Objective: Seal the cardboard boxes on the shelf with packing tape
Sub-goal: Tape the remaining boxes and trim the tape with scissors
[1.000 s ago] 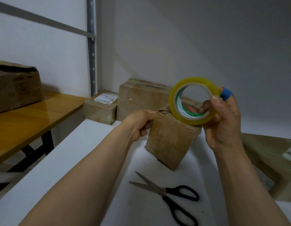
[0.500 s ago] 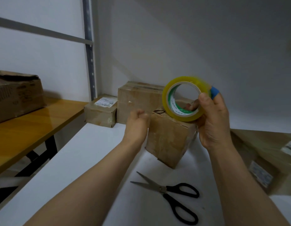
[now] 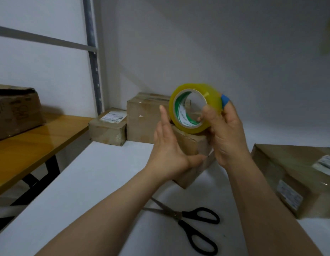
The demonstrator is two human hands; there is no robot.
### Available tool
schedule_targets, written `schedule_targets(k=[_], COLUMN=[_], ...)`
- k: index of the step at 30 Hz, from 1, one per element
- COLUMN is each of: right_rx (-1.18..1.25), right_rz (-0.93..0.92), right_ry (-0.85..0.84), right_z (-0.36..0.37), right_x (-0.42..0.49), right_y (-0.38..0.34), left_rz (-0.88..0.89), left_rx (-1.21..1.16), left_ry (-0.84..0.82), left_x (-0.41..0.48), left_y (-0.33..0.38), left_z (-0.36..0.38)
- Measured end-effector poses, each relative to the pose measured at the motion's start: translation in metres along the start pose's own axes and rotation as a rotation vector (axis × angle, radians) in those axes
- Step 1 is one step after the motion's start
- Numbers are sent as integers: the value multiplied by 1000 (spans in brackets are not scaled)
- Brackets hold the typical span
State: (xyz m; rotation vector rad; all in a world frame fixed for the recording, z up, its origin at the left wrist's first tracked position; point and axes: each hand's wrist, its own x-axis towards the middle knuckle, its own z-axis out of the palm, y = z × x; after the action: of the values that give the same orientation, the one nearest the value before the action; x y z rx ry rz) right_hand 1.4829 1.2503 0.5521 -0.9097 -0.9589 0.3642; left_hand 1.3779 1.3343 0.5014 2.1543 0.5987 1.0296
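Observation:
A yellow roll of packing tape (image 3: pixel 210 97) is held up in front of me by my right hand (image 3: pixel 227 133), fingers curled through its core and thumb on the rim; a blue tip covers one finger. Just below it a small cardboard box (image 3: pixel 193 146) stands on the white shelf (image 3: pixel 97 174). My left hand (image 3: pixel 168 145) is raised beside the box's left side, fingers straight and pointing up near the roll, holding nothing. Whether it touches the box cannot be told.
Black-handled scissors (image 3: pixel 190 224) lie on the shelf in front. Two more boxes (image 3: pixel 145 117) (image 3: pixel 108 126) stand at the back, one labelled box (image 3: pixel 297 174) at the right. A wooden table (image 3: pixel 31 145) with a large box (image 3: pixel 14 111) is at left.
My left hand has lifted off the small box's upper corner and opened, fingers now pointing up by the roll. My right hand has carried the tape slightly left and turned it.

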Motion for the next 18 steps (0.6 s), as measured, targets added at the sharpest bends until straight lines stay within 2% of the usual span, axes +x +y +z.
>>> schedule_targets(k=[5, 14, 18], right_rx=[-49, -292, -369], right_rz=[35, -25, -29], right_ry=[-47, 6, 21], right_z=[5, 15, 11], right_x=[2, 8, 8], right_y=[1, -22, -35], left_rz=[22, 18, 38], left_rx=[-178, -105, -55], left_ry=[-57, -55, -105], left_x=[11, 16, 21], left_y=[-28, -36, -37], left_z=[-19, -25, -30])
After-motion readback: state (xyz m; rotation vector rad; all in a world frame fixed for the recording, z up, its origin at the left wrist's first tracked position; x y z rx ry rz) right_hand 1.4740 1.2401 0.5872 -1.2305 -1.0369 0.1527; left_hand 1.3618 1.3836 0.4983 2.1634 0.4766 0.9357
